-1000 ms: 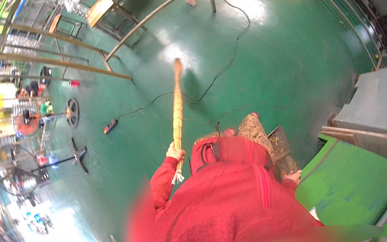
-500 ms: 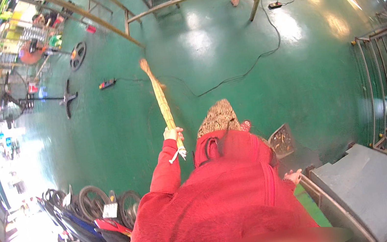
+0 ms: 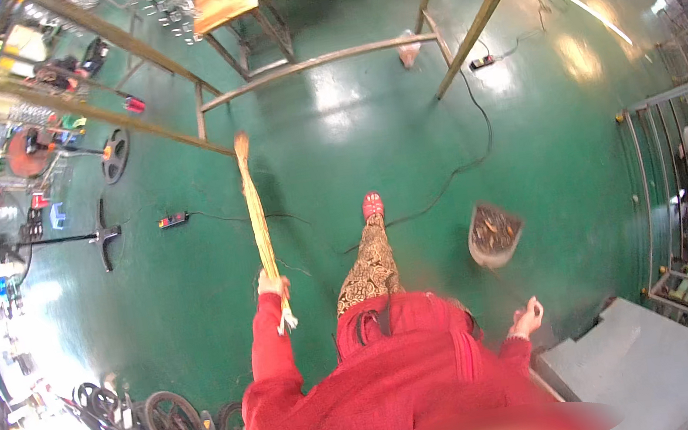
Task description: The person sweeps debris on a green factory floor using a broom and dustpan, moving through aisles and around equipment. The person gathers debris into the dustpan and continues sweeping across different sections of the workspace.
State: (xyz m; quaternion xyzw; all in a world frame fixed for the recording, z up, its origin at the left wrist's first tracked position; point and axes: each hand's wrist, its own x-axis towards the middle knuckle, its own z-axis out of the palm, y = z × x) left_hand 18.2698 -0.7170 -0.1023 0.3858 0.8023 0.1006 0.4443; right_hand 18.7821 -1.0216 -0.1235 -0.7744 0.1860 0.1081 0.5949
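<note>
My left hand (image 3: 273, 285) is wrapped round the upper part of a yellow straw broom (image 3: 257, 218). White frayed ends stick out below the fist, and the brown brush end points away, low by a metal frame. On the right, my right hand (image 3: 527, 318) is closed at the top of a thin, blurred handle. That handle leads to a long-handled dustpan (image 3: 487, 257), whose pan holds dark and orange-brown debris (image 3: 495, 229). The pan is just above or on the green floor; I cannot tell which.
Ahead stands a metal frame (image 3: 314, 64) with a wooden stool (image 3: 226, 3) behind it. A black cable (image 3: 486, 129) and a power strip (image 3: 173, 220) lie on the floor. Left are standing fans (image 3: 105, 235); parked motorbikes (image 3: 175, 423) are lower left, a grey sheet-topped table (image 3: 637, 363) lower right.
I have stepped forward, one red shoe now showing ahead. The dustpan has swung out ahead of my right hand, into fuller view. The broom stays in my left hand, now farther left.
</note>
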